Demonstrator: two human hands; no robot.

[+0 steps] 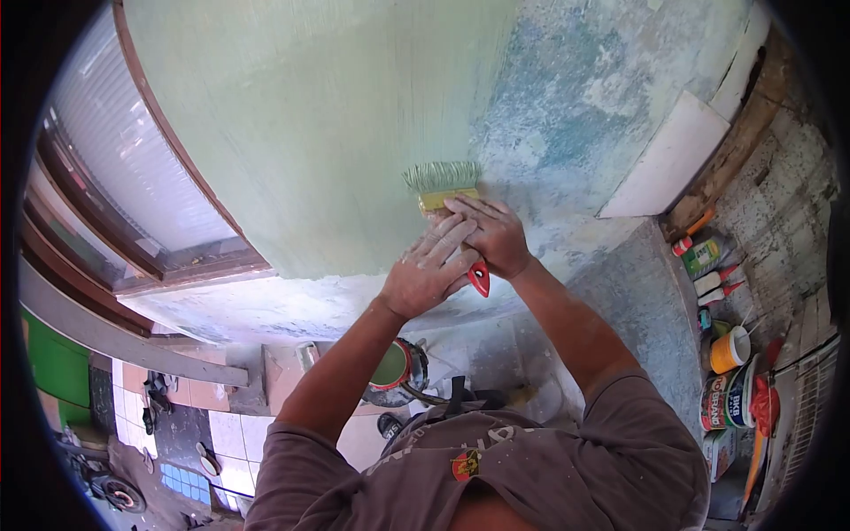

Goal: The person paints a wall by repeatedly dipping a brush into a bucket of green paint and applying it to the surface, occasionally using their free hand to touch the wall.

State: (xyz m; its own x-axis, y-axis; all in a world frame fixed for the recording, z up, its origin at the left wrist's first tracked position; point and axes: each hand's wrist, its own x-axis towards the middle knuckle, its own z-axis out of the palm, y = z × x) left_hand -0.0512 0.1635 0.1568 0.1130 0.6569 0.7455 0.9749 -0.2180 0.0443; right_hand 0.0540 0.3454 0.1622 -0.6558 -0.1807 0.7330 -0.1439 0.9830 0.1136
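Observation:
A wide paintbrush (442, 184) with green-tinted bristles and a red-tipped handle presses against the wall (336, 115). Fresh pale green paint covers the wall's left part. To the right of the brush the surface is old, patchy blue. My right hand (500, 237) grips the brush handle just below the yellow ferrule. My left hand (427, 273) lies over the handle and partly over the right hand's fingers, gripping too. Both forearms reach up from my brown shirt at the bottom.
An open can of green paint (395, 368) sits below my arms. A brown-framed window (115, 186) borders the wall on the left. At right, a ledge holds bottles (706, 257), an orange cup (730, 350) and tins (724, 400). A white board (675, 161) leans nearby. Tiled floor lies far below.

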